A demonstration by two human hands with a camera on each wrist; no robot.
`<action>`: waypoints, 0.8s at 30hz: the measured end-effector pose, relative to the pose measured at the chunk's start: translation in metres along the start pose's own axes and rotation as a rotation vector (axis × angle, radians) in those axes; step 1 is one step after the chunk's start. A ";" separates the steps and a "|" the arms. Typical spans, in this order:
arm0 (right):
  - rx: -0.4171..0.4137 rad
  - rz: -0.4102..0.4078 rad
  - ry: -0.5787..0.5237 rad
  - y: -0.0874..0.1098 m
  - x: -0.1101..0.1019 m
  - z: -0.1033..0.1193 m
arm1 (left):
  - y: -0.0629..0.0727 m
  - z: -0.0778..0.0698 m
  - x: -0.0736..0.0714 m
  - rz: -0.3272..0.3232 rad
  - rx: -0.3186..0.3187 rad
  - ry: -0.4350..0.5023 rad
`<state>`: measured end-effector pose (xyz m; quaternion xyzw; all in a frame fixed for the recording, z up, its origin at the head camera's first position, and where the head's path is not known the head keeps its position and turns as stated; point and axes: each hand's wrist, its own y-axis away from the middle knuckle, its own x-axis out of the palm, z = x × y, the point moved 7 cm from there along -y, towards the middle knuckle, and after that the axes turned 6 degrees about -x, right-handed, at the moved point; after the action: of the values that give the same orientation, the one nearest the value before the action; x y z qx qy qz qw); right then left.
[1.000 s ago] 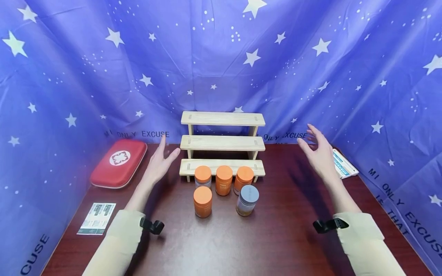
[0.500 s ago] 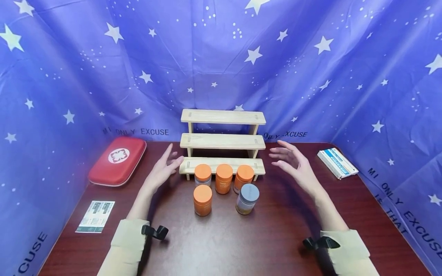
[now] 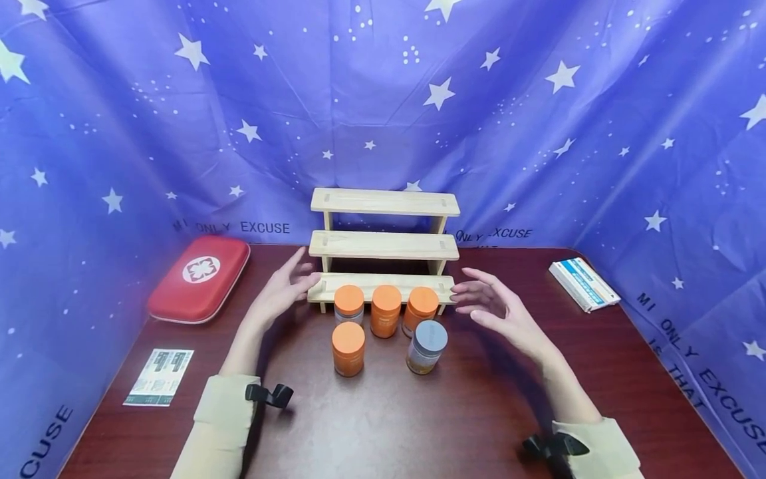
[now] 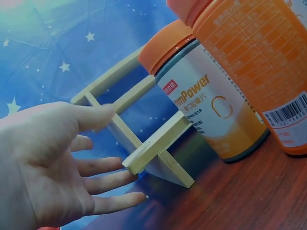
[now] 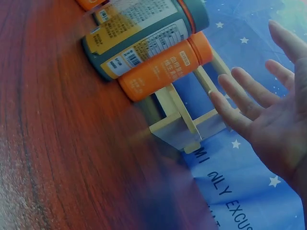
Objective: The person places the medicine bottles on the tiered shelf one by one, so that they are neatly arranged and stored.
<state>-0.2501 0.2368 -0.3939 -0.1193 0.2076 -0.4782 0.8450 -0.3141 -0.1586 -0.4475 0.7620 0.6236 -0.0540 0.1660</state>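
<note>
A three-tier wooden rack (image 3: 383,245) stands at the back of the table. Several jars stand before it: orange-lidded ones, among them a front-left orange jar (image 3: 348,349), and a grey-lidded jar (image 3: 427,347) at front right. My left hand (image 3: 280,291) is beside the rack's left end, fingers extended; contact with the lowest shelf is unclear in the head view. In the left wrist view that hand (image 4: 62,167) holds nothing, near a white-and-orange labelled jar (image 4: 211,103). Beside the rack's right end is my right hand (image 3: 499,309), fingers loosely spread; the right wrist view shows its palm (image 5: 278,129) holding nothing.
A red zip case (image 3: 200,276) lies at back left, with a printed card (image 3: 159,377) in front of it. White-and-blue boxes (image 3: 584,284) lie at back right. A blue star-patterned curtain (image 3: 383,86) encloses the table's back and sides.
My right hand has come left and toward me, from near the boxes to the rack's right end. My left hand has shifted slightly right toward the rack. The jars stay in place.
</note>
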 end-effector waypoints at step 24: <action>0.091 0.217 -0.011 0.008 0.026 -0.010 | -0.007 0.013 0.015 0.133 -0.022 0.017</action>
<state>-0.2366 0.2185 -0.4126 -0.0604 0.1930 -0.3923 0.8973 -0.3164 -0.1473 -0.4658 0.8004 0.5734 -0.0294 0.1724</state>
